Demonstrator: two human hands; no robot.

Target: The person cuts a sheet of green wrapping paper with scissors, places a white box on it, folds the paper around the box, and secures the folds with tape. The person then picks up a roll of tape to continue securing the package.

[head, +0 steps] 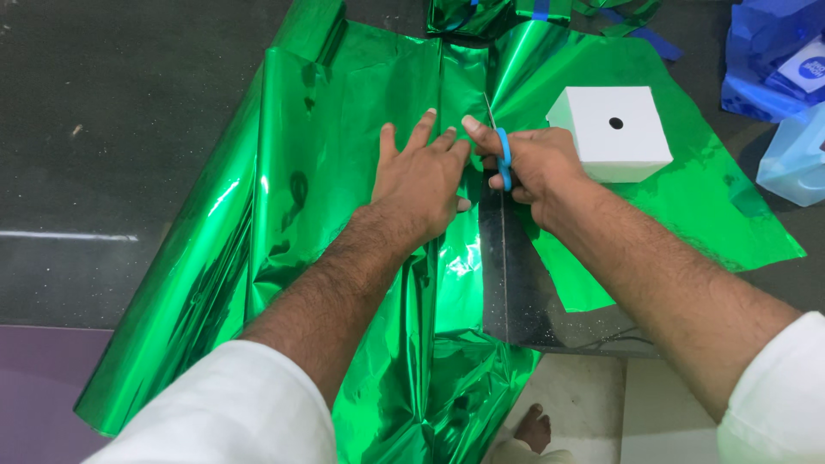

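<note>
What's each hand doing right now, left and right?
Left hand: open, flat on the green foil sheet.
Right hand: closed on blue-handled scissors, cutting the foil.

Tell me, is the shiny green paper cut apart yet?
Partly: the green foil is split behind the scissors, dark table showing through.

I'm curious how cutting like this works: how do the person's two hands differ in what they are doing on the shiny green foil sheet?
The left hand lies flat, fingers spread, pressing on the shiny green foil sheet; the right hand is curled around the blue-handled scissors. The left hand holds nothing; the right hand grips the tool, blades pointing away. Both rest close together beside the cut, near the white square box.
</note>
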